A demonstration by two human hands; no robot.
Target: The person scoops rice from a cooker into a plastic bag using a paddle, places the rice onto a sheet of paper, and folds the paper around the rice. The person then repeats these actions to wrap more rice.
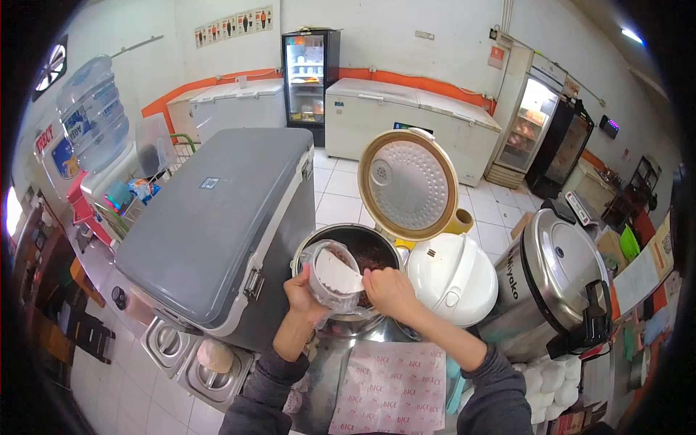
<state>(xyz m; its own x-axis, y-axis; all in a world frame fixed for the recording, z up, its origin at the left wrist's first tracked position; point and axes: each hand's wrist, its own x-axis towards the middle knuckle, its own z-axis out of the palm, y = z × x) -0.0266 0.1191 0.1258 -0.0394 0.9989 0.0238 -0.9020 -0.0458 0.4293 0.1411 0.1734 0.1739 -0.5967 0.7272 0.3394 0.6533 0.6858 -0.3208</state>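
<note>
Small round white bowl (337, 299), wrapped in crinkled clear plastic (348, 306), sits over the near-left part of the open rice cooker (347, 235), mouth tipped so its inside shows, with reddish-brown bits on the inner surface. White paddle (339, 277) is angled across the bowl mouth, flat blade inside, handle end toward the right, a few dark bits near the blade. Cooker is round with a dark inner pot, dark reddish-brown grainy food (375, 262) inside, hinged lid (409, 185) standing up at the far side, dimpled metal inner face showing, tan rim around it.
</note>
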